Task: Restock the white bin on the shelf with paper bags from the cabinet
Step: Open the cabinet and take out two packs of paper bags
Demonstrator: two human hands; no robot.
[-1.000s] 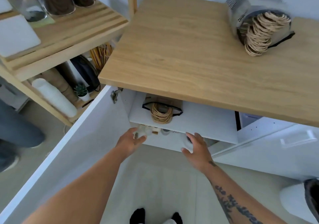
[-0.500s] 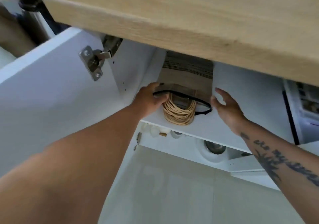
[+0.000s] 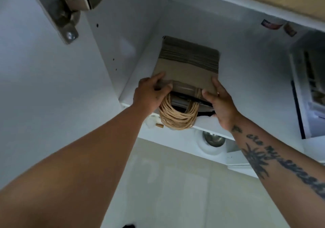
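Both hands clasp the stack of paper bags (image 3: 188, 69) on the cabinet shelf (image 3: 137, 80): left hand (image 3: 149, 94) and right hand (image 3: 219, 103) curl over its front corners. Twine handles (image 3: 177, 117) dangle between the fingers; a metal hinge (image 3: 65, 8) sits far up-left, a steel bowl (image 3: 213, 140) below the right wrist.

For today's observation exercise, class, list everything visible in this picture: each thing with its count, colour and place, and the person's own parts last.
stack of paper bags: one, brown, on the cabinet shelf
twine handles: one bunch, tan, hanging over the shelf's front edge
cabinet shelf: one, white, inside the open cabinet
door hinge: one, silver, upper left on the door
metal bowl: one, silver, below the shelf
left hand: one, gripping the stack's left corner
right hand: one, gripping the stack's right corner, forearm tattooed
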